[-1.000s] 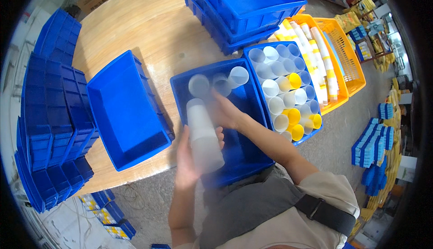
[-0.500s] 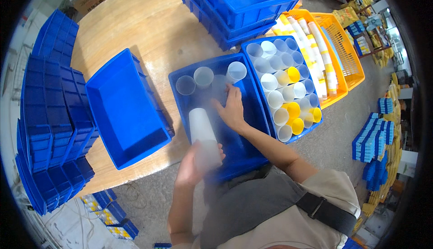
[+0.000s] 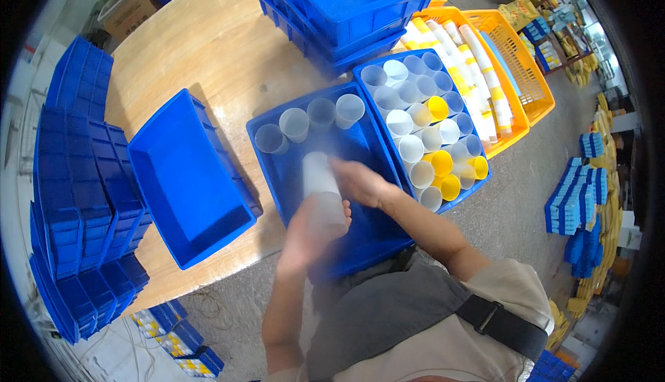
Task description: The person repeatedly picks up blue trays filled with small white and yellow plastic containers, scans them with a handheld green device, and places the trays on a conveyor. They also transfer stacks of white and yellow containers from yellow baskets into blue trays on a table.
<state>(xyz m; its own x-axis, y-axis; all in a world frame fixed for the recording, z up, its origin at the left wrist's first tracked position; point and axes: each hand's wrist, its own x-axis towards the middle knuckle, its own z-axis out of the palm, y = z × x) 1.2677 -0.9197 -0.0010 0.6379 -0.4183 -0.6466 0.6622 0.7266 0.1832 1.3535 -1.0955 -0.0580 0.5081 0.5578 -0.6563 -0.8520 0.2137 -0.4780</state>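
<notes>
My left hand (image 3: 305,233) is closed around a tall stack of frosted white plastic cups (image 3: 318,173), tilted over the near part of a blue bin (image 3: 377,226). My right hand (image 3: 364,183) is at the upper right side of this stack; its fingertips are blurred, so I cannot tell whether they grip it. Along the far wall inside the bin stands a row of several translucent cups (image 3: 294,124), mouths up. Right beside it, a second blue bin (image 3: 454,202) is packed with clear, white and yellow cups (image 3: 441,163).
An empty-looking blue bin (image 3: 183,181) sits on the wooden table (image 3: 187,49), with stacked blue bins (image 3: 76,195) at its left. More blue bins (image 3: 346,8) are stacked at the far side. Orange crates (image 3: 519,136) at the right hold long white and yellow cup stacks (image 3: 478,70).
My right hand has drawn back from the far row of cups to the stack in my left hand. The row's third cup, blurred before, now shows clearly. The view has shifted slightly.
</notes>
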